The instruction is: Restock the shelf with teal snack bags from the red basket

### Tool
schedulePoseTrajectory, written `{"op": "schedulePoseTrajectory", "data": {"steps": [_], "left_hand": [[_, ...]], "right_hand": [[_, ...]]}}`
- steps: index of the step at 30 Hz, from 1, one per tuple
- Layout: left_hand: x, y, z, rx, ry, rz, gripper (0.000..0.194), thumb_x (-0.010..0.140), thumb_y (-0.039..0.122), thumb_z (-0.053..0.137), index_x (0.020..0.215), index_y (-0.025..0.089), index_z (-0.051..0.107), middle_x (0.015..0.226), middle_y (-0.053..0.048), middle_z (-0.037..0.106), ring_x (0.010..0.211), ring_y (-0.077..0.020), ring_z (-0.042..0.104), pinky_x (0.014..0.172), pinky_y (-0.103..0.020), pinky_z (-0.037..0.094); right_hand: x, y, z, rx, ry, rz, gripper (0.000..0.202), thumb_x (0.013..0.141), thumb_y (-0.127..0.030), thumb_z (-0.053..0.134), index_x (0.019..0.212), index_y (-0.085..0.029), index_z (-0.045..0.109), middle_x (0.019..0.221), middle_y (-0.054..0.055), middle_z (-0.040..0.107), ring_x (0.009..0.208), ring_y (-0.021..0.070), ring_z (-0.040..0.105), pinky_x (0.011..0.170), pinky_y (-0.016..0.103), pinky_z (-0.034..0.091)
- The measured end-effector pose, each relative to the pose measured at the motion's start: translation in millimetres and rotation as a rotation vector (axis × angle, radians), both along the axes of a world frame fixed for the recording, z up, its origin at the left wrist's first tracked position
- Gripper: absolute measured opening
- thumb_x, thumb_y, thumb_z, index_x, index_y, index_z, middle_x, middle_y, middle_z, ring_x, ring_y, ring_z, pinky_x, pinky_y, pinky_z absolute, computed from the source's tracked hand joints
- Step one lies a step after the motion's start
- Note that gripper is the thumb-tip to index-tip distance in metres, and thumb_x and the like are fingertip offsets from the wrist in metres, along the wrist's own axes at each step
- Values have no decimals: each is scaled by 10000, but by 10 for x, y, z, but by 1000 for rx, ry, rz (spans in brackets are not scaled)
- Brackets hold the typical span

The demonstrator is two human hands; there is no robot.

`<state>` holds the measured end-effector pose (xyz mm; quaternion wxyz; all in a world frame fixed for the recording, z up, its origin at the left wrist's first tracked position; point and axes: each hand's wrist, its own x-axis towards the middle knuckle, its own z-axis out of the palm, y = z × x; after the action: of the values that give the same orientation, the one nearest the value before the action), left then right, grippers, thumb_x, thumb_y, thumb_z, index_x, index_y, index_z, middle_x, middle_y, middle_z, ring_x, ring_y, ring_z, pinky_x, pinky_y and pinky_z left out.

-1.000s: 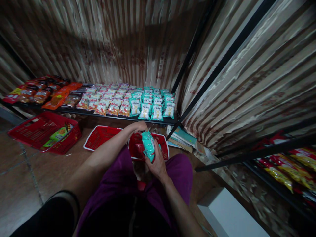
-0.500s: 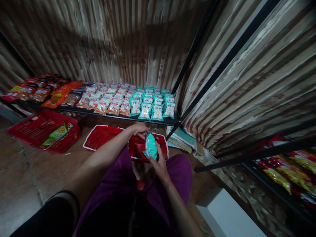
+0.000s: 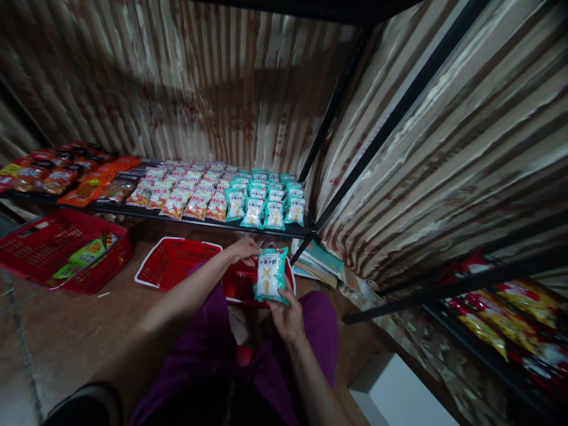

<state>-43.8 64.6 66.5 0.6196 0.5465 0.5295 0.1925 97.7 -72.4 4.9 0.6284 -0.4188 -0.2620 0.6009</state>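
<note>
A teal-and-white snack bag point(image 3: 268, 275) is held over the red basket point(image 3: 235, 283) between my knees, its printed front facing me. My right hand point(image 3: 287, 313) grips the bag's lower right side, thumb on the front. At the upper left corner, my left hand point(image 3: 244, 251) has its fingers pinched together against the bag's edge; the fingertips are partly hidden. Just beyond, matching teal bags point(image 3: 274, 214) stand in rows at the right end of the low black shelf point(image 3: 213, 225). White-and-orange snack bags point(image 3: 198, 203) fill the rows left of them.
Another red basket point(image 3: 153, 266) sits left of my knees; a further red basket point(image 3: 109, 266) with green packets is farther left. Orange packs point(image 3: 86, 188) lie at the shelf's left. Books point(image 3: 322, 258) lie by the shelf leg, and a white box point(image 3: 399, 393) is at lower right.
The snack bag has been turned so its printed front shows instead of its teal side. Both hands stay at it. The view has shifted slightly, moving the shelf lower in the picture.
</note>
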Motion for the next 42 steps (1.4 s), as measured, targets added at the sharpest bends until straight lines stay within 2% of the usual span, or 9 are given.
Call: {"op": "schedulePoseTrajectory", "data": {"steps": [6, 14, 19, 23, 28, 31, 35, 39, 42], "left_hand": [[96, -61, -123, -5, -54, 91, 252, 796, 356, 641, 898, 138, 565, 628, 22, 611, 456, -73, 560, 493, -189, 475], [274, -139, -253, 51, -218, 115, 356, 693, 476, 705, 788, 147, 608, 801, -27, 678, 745, -116, 629, 649, -211, 497], [415, -78, -292, 142, -244, 213, 309, 722, 459, 674, 783, 168, 590, 813, -30, 677, 772, -134, 634, 622, -212, 485], [553, 56, -278, 242, -196, 305, 254, 750, 410, 644, 768, 166, 578, 760, -17, 657, 719, -132, 619, 607, -214, 464], [755, 302, -253, 371, -95, 361, 204, 765, 360, 616, 729, 168, 558, 687, 18, 607, 671, -120, 577, 612, -213, 429], [886, 467, -220, 431, -29, 373, 196, 762, 360, 611, 728, 178, 546, 670, 32, 579, 680, -122, 560, 620, -211, 410], [1063, 704, -146, 507, 31, 381, 174, 787, 349, 569, 752, 183, 531, 669, 38, 545, 674, -115, 531, 627, -209, 387], [1205, 943, -50, 561, 62, 393, 201, 794, 368, 553, 724, 188, 496, 615, 55, 471, 625, -108, 478, 599, -207, 351], [1282, 1089, 24, 614, 76, 424, 211, 796, 365, 550, 701, 192, 473, 594, 64, 441, 601, -100, 452, 589, -204, 328]], "right_hand": [[99, 78, 16, 58, 34, 37, 540, 712, -335, 509, 1237, -219, 561, 1085, 79, 683, 1011, 271, 628, 893, 528, 473], [241, 219, -105, 38, 99, -2, 498, 712, -332, 549, 1201, -247, 582, 1130, 64, 675, 1000, 259, 641, 918, 515, 468], [372, 348, -220, -23, 76, -55, 462, 700, -356, 643, 1150, -255, 616, 1084, 56, 692, 975, 248, 652, 846, 463, 520], [496, 514, -291, -97, 9, -110, 490, 666, -334, 735, 1139, -298, 612, 1097, 23, 689, 978, 209, 654, 812, 380, 542], [667, 821, -327, -69, -4, -189, 473, 627, -342, 783, 1072, -258, 648, 1097, 29, 687, 979, 194, 654, 832, 354, 535], [758, 1010, -295, -46, 33, -211, 499, 578, -308, 815, 1048, -242, 661, 1033, 27, 709, 919, 192, 671, 808, 337, 540], [883, 1268, -200, -19, 33, -202, 596, 569, -315, 809, 1130, -234, 626, 945, 30, 728, 833, 206, 681, 771, 369, 546], [1071, 1606, -148, -12, -135, -259, 601, 555, -348, 787, 1118, -201, 637, 935, 31, 721, 778, 186, 666, 727, 335, 542], [1212, 1882, -180, 23, -310, -338, 575, 573, -382, 749, 1096, -168, 644, 952, 48, 707, 770, 174, 643, 712, 316, 530]]}}
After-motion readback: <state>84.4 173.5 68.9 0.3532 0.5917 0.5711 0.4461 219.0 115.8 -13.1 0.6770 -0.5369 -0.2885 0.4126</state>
